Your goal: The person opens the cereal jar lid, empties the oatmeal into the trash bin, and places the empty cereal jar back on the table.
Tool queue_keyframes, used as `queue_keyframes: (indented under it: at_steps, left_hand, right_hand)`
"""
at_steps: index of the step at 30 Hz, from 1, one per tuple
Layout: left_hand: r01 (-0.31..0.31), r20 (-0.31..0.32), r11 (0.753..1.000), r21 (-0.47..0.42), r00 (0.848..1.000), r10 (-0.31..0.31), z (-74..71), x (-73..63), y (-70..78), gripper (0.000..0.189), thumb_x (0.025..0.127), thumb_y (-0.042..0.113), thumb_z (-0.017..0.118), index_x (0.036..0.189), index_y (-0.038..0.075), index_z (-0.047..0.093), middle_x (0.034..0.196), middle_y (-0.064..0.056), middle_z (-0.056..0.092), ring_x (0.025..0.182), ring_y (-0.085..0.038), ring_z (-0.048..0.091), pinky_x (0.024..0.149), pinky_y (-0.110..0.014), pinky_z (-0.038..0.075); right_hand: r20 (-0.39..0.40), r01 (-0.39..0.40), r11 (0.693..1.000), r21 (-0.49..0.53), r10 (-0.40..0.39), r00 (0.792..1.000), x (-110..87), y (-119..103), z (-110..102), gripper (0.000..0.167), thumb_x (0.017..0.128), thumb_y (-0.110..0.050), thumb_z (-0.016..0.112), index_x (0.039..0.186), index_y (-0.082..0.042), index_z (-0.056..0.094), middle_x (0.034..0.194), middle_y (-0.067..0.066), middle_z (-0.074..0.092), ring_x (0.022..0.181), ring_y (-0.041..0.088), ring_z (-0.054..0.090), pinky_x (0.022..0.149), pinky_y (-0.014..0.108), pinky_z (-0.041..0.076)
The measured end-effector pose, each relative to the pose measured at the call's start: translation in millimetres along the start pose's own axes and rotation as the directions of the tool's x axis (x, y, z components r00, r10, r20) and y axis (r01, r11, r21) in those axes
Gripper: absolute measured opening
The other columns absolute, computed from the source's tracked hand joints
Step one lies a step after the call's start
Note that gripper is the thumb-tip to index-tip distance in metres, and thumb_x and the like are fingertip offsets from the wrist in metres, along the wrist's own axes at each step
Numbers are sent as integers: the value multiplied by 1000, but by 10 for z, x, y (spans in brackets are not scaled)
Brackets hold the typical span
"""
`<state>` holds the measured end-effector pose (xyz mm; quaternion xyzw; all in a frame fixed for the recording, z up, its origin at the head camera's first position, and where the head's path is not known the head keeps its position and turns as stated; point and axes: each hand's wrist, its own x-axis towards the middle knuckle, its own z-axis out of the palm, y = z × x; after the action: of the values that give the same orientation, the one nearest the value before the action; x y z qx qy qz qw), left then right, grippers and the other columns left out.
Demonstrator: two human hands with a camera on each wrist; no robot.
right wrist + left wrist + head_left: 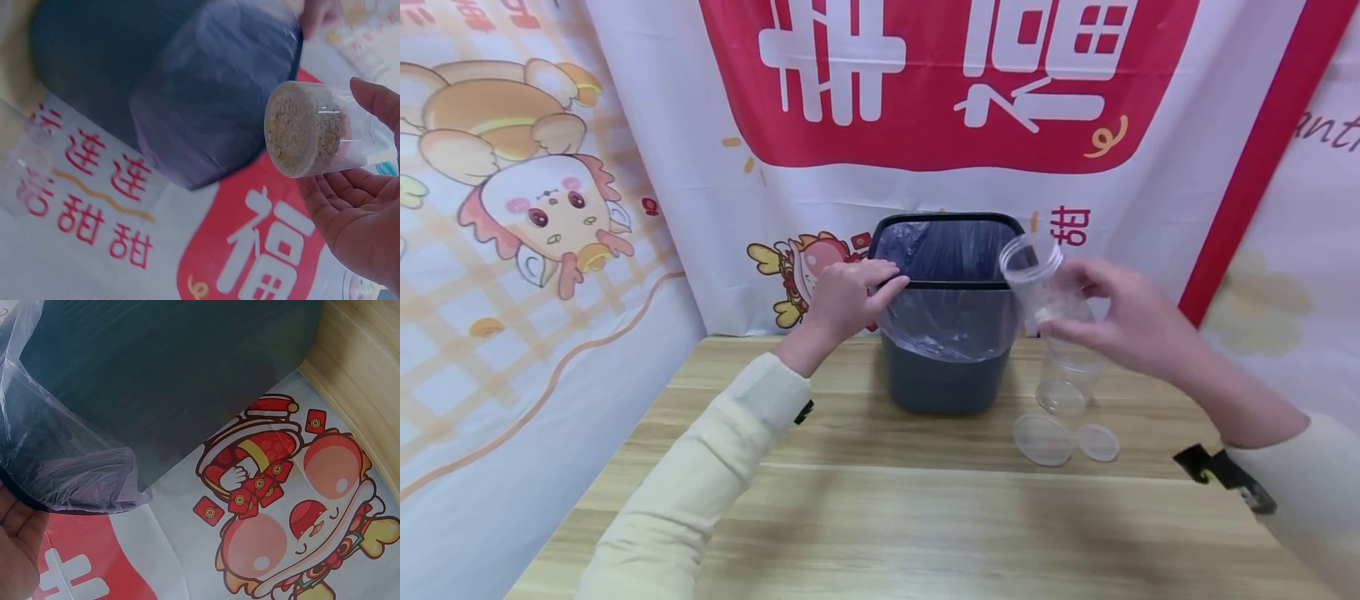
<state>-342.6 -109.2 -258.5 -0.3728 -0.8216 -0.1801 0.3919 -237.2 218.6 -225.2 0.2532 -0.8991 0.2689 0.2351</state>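
A dark grey trash bin (943, 387) stands on the table, lined with a clear plastic bag (951, 321) folded over its black rim. My left hand (853, 296) grips the rim at its left front corner. In my right hand (1138, 321) is a clear plastic jar (1033, 271), uncapped, tilted, its mouth towards the bin's right side. Pale brown grains (297, 128) lie in the jar's bottom, as the right wrist view shows. Thumb and fingers hold the jar from opposite sides. Below that hand, a second clear jar (1063, 392) stands on the table.
Two round translucent lids, a larger one (1042, 440) and a smaller one (1098, 442), lie in front of the second jar. The wooden table (880, 517) meets a printed cloth backdrop (820, 196) close behind the bin. Another printed cloth (512, 350) borders the left side.
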Motion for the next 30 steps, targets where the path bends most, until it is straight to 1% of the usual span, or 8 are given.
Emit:
queue_keyframes:
  at_steps: [3, 5, 8, 10, 12, 18, 22, 30]
  left_hand:
    - [-1, 6, 1000, 3, 1000, 1, 4, 5, 5, 29, 92, 29, 68, 109, 7, 75, 107, -8, 71, 99, -21, 68, 82, -31, 55]
    - [1, 7, 1000, 3, 1000, -1, 6, 4, 3, 29, 92, 29, 68, 109, 7, 75, 106, -8, 71, 99, -21, 68, 82, -31, 55]
    - [3, 9, 1000, 0, 1000, -3, 6, 5, 1, 29, 92, 28, 68, 109, 6, 75, 106, -8, 72, 99, -21, 69, 82, -32, 55]
    - [1, 9, 1000, 0, 1000, -1, 6, 6, 1, 29, 92, 29, 67, 109, 6, 75, 106, -8, 72, 98, -21, 69, 81, -32, 55]
    - [0, 9, 1000, 1, 1000, 0, 5, 7, 1, 29, 92, 29, 67, 109, 7, 75, 106, -8, 72, 97, -21, 69, 80, -31, 55]
    - [-8, 8, 1000, 0, 1000, 8, 2, 9, 5, 28, 92, 28, 68, 108, 7, 75, 105, -8, 72, 94, -21, 70, 77, -30, 56]
    - [-9, 12, 1000, -4, 1000, 9, -4, 20, 17, 27, 92, 28, 68, 108, 7, 75, 104, -8, 72, 92, -22, 70, 76, -30, 56]
    - [3, 29, 1000, 1, 1000, -3, -14, 24, 26, 28, 92, 28, 69, 108, 6, 75, 105, -8, 72, 93, -21, 70, 77, -29, 55]
  right_hand:
    - [-31, -9, 999, -34, 8, 999, 145, 12, -107, 52, 75, -24, 85, 118, -6, 62, 107, 8, 64, 95, 23, 59, 72, 10, 44]
    - [-45, -18, 998, -57, 16, 999, 244, 13, -161, 55, 77, -25, 84, 123, -5, 61, 110, 12, 63, 95, 26, 59, 72, 18, 50]
    - [-67, -33, 996, -85, 28, 997, 380, 10, -212, 63, 78, -24, 83, 131, -4, 57, 116, 16, 61, 97, 31, 58, 74, 39, 57]
    - [-77, -29, 993, -116, 20, 997, 468, 14, -225, 66, 77, -23, 83, 134, -3, 54, 118, 18, 60, 98, 33, 58, 76, 51, 56]
    - [-78, -27, 989, -146, 16, 997, 554, 19, -226, 70, 77, -23, 83, 137, -4, 52, 121, 19, 59, 101, 35, 57, 79, 55, 54]
    - [-41, -27, 970, -241, 18, 999, 811, 44, -183, 79, 77, -21, 83, 145, -8, 44, 135, 20, 51, 113, 39, 54, 82, 57, 52]
    - [-18, -37, 956, -290, 33, 999, 942, 45, -133, 81, 76, -19, 83, 145, -7, 43, 135, 21, 50, 115, 41, 52, 84, 58, 51]
    - [29, 72, 906, -417, -66, 997, 1127, 80, 15, 74, 77, -8, 80, 142, -2, 45, 134, 24, 50, 120, 42, 48, 93, 56, 47]
